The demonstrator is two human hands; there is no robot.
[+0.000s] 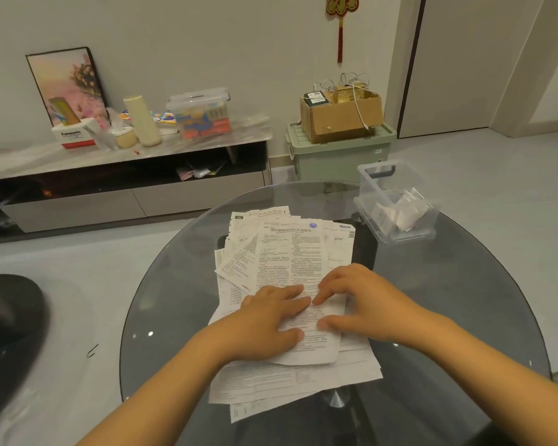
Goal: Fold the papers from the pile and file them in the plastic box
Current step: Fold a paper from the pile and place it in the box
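A loose pile of printed white papers lies in the middle of a round smoked-glass table. The top sheet lies flat, its near half under my hands. My left hand presses flat on its lower left, fingers spread. My right hand rests on its lower right, fingertips touching the paper close to the left fingers. Neither hand grips anything. A clear plastic box stands open at the table's far right, with a few folded papers inside.
A dark round object sits at the left edge. Beyond the table are a low TV cabinet with boxes and a lidded clear bin, and a green storage bin carrying a cardboard box.
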